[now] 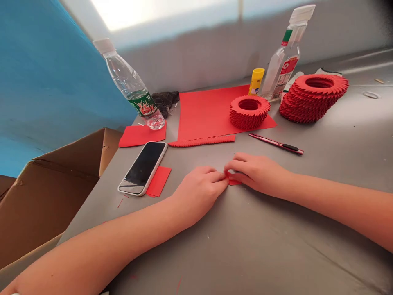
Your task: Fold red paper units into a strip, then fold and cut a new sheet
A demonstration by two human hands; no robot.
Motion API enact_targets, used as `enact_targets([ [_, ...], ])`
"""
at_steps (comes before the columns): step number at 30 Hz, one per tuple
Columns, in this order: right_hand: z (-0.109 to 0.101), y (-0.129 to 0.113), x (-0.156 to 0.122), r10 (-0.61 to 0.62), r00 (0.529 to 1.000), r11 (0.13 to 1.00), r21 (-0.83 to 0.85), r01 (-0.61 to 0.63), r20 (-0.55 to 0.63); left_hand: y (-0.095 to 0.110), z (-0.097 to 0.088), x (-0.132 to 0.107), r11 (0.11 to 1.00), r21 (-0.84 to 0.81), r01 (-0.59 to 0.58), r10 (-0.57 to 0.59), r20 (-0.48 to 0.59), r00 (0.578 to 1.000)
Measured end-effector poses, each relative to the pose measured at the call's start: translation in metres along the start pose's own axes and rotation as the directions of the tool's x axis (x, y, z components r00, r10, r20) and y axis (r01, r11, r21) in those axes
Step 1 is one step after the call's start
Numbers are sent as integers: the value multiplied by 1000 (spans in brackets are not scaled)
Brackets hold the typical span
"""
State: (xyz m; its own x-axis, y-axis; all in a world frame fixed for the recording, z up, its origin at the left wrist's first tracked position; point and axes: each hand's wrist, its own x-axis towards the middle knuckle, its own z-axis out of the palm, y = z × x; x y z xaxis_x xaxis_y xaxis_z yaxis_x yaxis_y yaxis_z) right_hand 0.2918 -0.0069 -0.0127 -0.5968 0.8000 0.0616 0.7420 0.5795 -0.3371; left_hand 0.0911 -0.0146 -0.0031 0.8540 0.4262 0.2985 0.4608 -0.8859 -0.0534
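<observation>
Close together on the grey table, my left hand and my right hand pinch a small piece of red paper. My fingers cover most of it, so its folds are hard to make out. Beyond my hands lies a row of folded red paper pieces. A pink and black utility knife rests past my right hand. Left of my left hand, a smartphone lies partly over cut red paper slips.
Large red sheets lie at the back, with a smaller folded-paper ring on them and a bigger ring stack to the right. A glue stick, a glass bottle and a plastic bottle stand behind. A cardboard box is left.
</observation>
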Motion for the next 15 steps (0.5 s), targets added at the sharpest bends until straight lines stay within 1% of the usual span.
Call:
enact_targets([
  [4,0,0,1,-11,1000,1000,-13,11,1,0,-1,0,1000,-19,4,-3,13,1000],
  [9,-2,-2,1,12,1000,1000,1,-12,19,0,-2,1,999,-50,12,-11,19,1000],
  [13,-2,-1,-1,14,999,1000,21,-13,-42,0,-2,1,999,-40,8,-7,34,999],
  [15,-1,0,-2,-4,999,1000,26,6,-53,-1,-2,1,999,-33,3,-1,38,999],
])
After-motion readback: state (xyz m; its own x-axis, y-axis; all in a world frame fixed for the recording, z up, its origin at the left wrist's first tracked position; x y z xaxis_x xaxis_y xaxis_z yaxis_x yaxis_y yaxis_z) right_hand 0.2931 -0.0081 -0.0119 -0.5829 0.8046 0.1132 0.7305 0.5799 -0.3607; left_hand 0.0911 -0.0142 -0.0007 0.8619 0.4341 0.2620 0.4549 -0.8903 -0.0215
